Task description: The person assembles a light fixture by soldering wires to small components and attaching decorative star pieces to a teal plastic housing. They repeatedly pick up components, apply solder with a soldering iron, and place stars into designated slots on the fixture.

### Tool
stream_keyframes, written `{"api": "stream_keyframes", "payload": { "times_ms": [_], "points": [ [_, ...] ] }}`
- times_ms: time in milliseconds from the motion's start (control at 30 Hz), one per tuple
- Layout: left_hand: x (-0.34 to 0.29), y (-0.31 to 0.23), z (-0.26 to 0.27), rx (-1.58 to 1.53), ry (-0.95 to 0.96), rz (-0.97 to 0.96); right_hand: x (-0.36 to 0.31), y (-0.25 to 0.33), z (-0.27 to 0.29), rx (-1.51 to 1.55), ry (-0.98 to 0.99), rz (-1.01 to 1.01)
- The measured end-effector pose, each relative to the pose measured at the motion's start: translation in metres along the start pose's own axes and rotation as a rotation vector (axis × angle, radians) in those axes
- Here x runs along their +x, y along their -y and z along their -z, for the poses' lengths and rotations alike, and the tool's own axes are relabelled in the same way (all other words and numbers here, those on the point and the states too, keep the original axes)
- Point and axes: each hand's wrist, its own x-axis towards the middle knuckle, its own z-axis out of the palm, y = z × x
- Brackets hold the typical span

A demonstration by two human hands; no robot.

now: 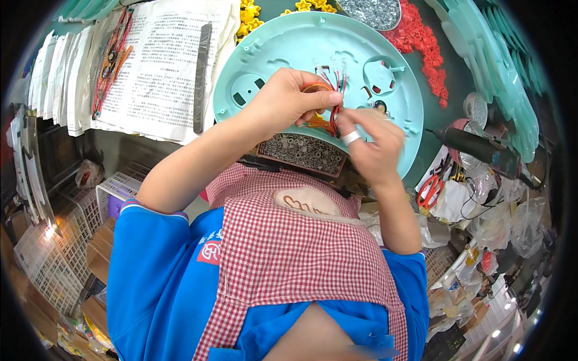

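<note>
A round teal plastic shell point(289, 45) lies on the table before me, with ribs, round recesses and small parts set in it. Over its near half, my left hand point(288, 99) is closed, pinching a bundle of thin red, black and white wires point(335, 117) between thumb and fingers. An orange-yellow loop of wire shows at those fingers. My right hand point(376, 143), slightly blurred and with a white band on one finger, pinches the same bundle lower down. The far wire ends spread over the shell; my fingers hide part of the bundle.
A tray of screws point(301, 153) sits at the near table edge, a dish of screws point(376, 11) at the back. Yellow parts point(253, 21) and red parts point(421, 51) flank it. Printed papers point(159, 66) lie left; a power screwdriver point(481, 147) and teal shells point(500, 78) are right.
</note>
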Motion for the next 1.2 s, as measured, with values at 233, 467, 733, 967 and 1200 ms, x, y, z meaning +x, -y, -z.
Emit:
{"api": "stream_keyframes", "payload": {
  "times_ms": [233, 467, 733, 967, 1200],
  "points": [
    [0.01, -0.002, -0.007, 0.296, 0.058, -0.233, 0.041, -0.042, 0.007, -0.231, 0.038, 0.59],
    [-0.006, 0.006, 0.018, 1.153, -0.273, -0.603, 0.035, -0.019, -0.017, 0.256, 0.307, -0.088],
    [-0.03, 0.01, 0.017, 1.309, -0.331, -0.518, 0.042, -0.028, -0.027, -0.085, 0.397, 0.112],
    [-0.031, 0.014, 0.019, 1.311, -0.318, -0.522, 0.049, -0.021, -0.029, -0.262, 0.533, 0.168],
    [-0.036, 0.012, 0.014, 1.321, -0.304, -0.503, 0.05, -0.024, 0.007, -0.158, 0.386, 0.01]
  ]
}}
